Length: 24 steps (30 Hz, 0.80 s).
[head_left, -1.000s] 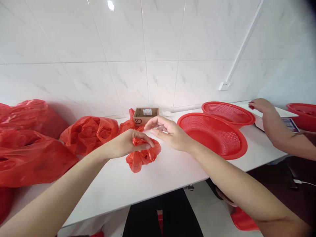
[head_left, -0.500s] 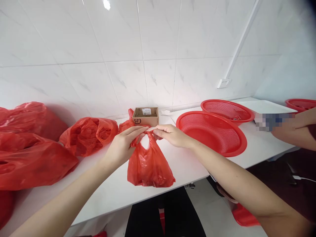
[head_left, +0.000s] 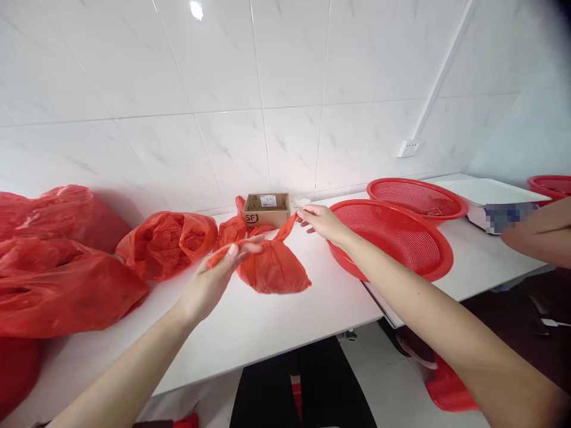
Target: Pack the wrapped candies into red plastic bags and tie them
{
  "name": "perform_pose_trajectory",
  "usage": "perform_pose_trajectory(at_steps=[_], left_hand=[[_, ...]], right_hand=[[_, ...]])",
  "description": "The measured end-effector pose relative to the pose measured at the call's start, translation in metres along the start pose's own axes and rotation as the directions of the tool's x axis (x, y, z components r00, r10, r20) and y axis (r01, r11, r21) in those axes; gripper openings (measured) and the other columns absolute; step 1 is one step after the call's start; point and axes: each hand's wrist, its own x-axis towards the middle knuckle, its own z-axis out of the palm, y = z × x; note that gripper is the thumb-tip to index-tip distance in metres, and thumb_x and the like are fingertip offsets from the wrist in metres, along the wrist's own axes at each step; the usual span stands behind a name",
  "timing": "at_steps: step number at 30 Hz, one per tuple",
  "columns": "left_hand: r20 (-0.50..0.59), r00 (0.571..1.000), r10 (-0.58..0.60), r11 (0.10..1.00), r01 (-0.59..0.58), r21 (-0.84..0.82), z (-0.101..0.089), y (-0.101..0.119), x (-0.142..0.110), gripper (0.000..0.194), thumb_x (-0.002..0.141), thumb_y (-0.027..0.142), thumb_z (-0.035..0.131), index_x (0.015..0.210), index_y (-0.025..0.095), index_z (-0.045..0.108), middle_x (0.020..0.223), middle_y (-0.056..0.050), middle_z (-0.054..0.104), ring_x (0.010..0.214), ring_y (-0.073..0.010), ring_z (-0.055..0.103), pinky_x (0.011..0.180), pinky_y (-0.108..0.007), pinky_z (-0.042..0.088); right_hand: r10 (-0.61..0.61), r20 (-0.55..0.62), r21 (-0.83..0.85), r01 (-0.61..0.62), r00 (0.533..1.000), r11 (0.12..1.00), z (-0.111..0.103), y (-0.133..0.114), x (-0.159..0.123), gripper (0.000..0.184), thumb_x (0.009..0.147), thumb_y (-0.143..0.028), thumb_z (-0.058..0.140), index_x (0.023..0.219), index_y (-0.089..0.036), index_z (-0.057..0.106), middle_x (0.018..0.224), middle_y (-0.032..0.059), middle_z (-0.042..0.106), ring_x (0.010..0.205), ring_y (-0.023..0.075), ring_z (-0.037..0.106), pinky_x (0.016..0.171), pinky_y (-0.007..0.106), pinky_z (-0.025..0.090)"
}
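Observation:
A small red plastic bag (head_left: 273, 270) hangs or rests over the white table, its two handles stretched apart. My left hand (head_left: 223, 261) grips one handle, which passes under the thumb. My right hand (head_left: 321, 223) pinches the other handle between thumb and fingertips, up and to the right. The bag's neck is drawn together between the hands, and its contents are hidden. Behind it stands an open cardboard box (head_left: 266, 211), with another red bag (head_left: 231, 230) beside its left side.
Several filled red bags (head_left: 66, 291) crowd the left of the table (head_left: 250, 333). Two red perforated baskets (head_left: 392, 238) sit at the right, near a scale with a white tray (head_left: 499, 193). Another person's arm (head_left: 535, 241) reaches in at the far right.
My hands have moved apart, left hand leftward and right hand to the right and up. The bag's handles are pulled out sideways, and its body sits higher with a tightened neck.

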Motion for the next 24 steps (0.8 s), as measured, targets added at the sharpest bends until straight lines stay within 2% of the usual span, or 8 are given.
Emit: perform_pose_trajectory(at_steps=[3, 6, 10, 12, 14, 17, 20, 24], left_hand=[[-0.047, 0.993, -0.106, 0.964, 0.091, -0.252, 0.011, -0.009, 0.024, 0.041, 0.093, 0.05, 0.046, 0.113, 0.023, 0.069, 0.118, -0.008, 0.065, 0.121, -0.028, 0.052, 0.102, -0.043, 0.04], [0.11, 0.974, -0.2, 0.952, 0.22, -0.214, 0.023, -0.017, 0.035, 0.036, 0.084, 0.045, 0.065, 0.108, 0.02, 0.072, 0.108, -0.01, 0.068, 0.114, -0.0294, 0.056, 0.095, -0.042, 0.043], [0.223, 0.955, -0.195, 0.954, 0.238, -0.184, 0.036, -0.023, 0.035, 0.031, 0.08, 0.039, 0.071, 0.102, 0.017, 0.074, 0.105, -0.012, 0.071, 0.11, -0.0285, 0.06, 0.097, -0.043, 0.043], [0.209, 0.961, -0.181, 0.955, 0.223, -0.197, 0.038, -0.025, 0.034, 0.033, 0.084, 0.042, 0.066, 0.107, 0.019, 0.073, 0.106, -0.01, 0.071, 0.106, -0.0263, 0.062, 0.096, -0.042, 0.043], [0.191, 0.964, -0.185, 0.956, 0.222, -0.194, 0.037, -0.027, 0.032, 0.034, 0.087, 0.043, 0.062, 0.108, 0.019, 0.072, 0.106, -0.01, 0.071, 0.102, -0.025, 0.063, 0.094, -0.04, 0.044], [0.151, 0.968, -0.199, 0.961, 0.223, -0.165, 0.035, -0.03, 0.031, 0.036, 0.087, 0.045, 0.061, 0.107, 0.018, 0.073, 0.091, -0.007, 0.072, 0.088, -0.022, 0.064, 0.085, -0.036, 0.047], [0.079, 0.981, -0.177, 0.973, 0.187, -0.136, 0.033, -0.033, 0.03, 0.031, 0.086, 0.046, 0.061, 0.092, 0.019, 0.075, 0.063, 0.0, 0.063, 0.068, -0.0158, 0.059, 0.072, -0.03, 0.046], [0.038, 0.992, -0.118, 0.989, 0.121, -0.09, 0.024, -0.03, 0.028, 0.028, 0.084, 0.043, 0.066, 0.073, 0.018, 0.073, 0.072, -0.002, 0.066, 0.075, -0.0162, 0.06, 0.08, -0.031, 0.046]], right_hand=[[-0.112, 0.104, 0.133, 0.098, 0.988, 0.986, 0.007, -0.028, -0.011, 0.028, 0.091, -0.04, 0.052, 0.089, -0.017, 0.066, 0.1, 0.0054, 0.068, 0.097, 0.0167, 0.062, 0.081, 0.029, 0.05], [-0.279, 0.198, 0.144, 0.254, 0.939, 0.956, 0.017, -0.047, -0.025, 0.024, 0.09, -0.034, 0.055, 0.086, -0.016, 0.07, 0.11, 0.007, 0.065, 0.108, 0.0185, 0.058, 0.093, 0.033, 0.046], [-0.282, 0.24, 0.015, 0.286, 0.929, 0.958, 0.031, -0.045, -0.039, 0.022, 0.091, -0.03, 0.054, 0.1, -0.019, 0.07, 0.137, 0.0089, 0.049, 0.11, 0.0188, 0.057, 0.091, 0.034, 0.047], [-0.234, 0.279, -0.013, 0.247, 0.931, 0.969, 0.034, -0.035, -0.043, 0.03, 0.094, -0.033, 0.049, 0.121, -0.025, 0.06, 0.127, 0.007, 0.056, 0.099, 0.0159, 0.06, 0.088, 0.035, 0.047], [-0.154, 0.311, -0.05, 0.178, 0.938, 0.983, 0.033, -0.025, -0.043, 0.032, 0.097, -0.035, 0.043, 0.127, -0.027, 0.05, 0.103, 0.0031, 0.064, 0.086, 0.0143, 0.061, 0.084, 0.035, 0.046], [-0.103, 0.23, -0.063, 0.121, 0.968, 0.991, 0.026, -0.018, -0.043, 0.021, 0.096, -0.031, 0.044, 0.116, -0.024, 0.048, 0.075, -0.0031, 0.058, 0.071, 0.0126, 0.056, 0.073, 0.03, 0.044], [-0.125, 0.089, 0.086, 0.118, 0.988, 0.989, 0.021, -0.025, -0.048, 0.016, 0.094, -0.03, 0.047, 0.108, -0.024, 0.044, 0.063, -0.0078, 0.047, 0.057, 0.0098, 0.045, 0.06, 0.024, 0.039], [-0.088, 0.07, 0.29, 0.064, 0.994, 0.955, 0.031, -0.037, -0.076, 0.016, 0.093, -0.032, 0.048, 0.106, -0.024, 0.042, 0.055, -0.0101, 0.043, 0.05, 0.0083, 0.04, 0.054, 0.021, 0.034]])
